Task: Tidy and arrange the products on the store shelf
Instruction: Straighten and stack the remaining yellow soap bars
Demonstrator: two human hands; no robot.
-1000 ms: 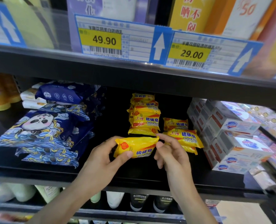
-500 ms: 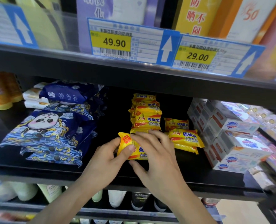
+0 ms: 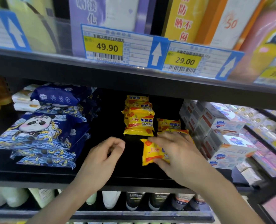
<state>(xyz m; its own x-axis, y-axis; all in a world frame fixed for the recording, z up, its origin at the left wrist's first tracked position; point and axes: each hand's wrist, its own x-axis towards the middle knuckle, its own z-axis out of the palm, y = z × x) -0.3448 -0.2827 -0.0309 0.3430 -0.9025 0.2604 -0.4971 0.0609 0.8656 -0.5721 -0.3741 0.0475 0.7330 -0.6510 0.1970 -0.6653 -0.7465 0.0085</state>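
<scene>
On the black middle shelf [image 3: 121, 173], my right hand [image 3: 179, 152] grips a yellow sulfur soap pack [image 3: 151, 152] from above, its fingers and thumb curled round the pack's right side. The pack sits low over the shelf, in front of a tall stack of the same yellow soaps [image 3: 139, 120]. A shorter pile of yellow soaps [image 3: 168, 124] lies to the right, partly hidden behind my right hand. My left hand [image 3: 105, 152] hovers to the left of the pack, fingers loosely curled, holding nothing.
Blue panda wipe packs [image 3: 37, 135] are piled at the left. White boxed soaps [image 3: 222, 131] are stacked at the right. Price tags [image 3: 119, 47] hang on the shelf above. Bottles [image 3: 111, 199] stand on the shelf below.
My left hand has let go of the soap pack and drawn back to the left. My right hand has carried the pack to the right, toward the shorter pile.
</scene>
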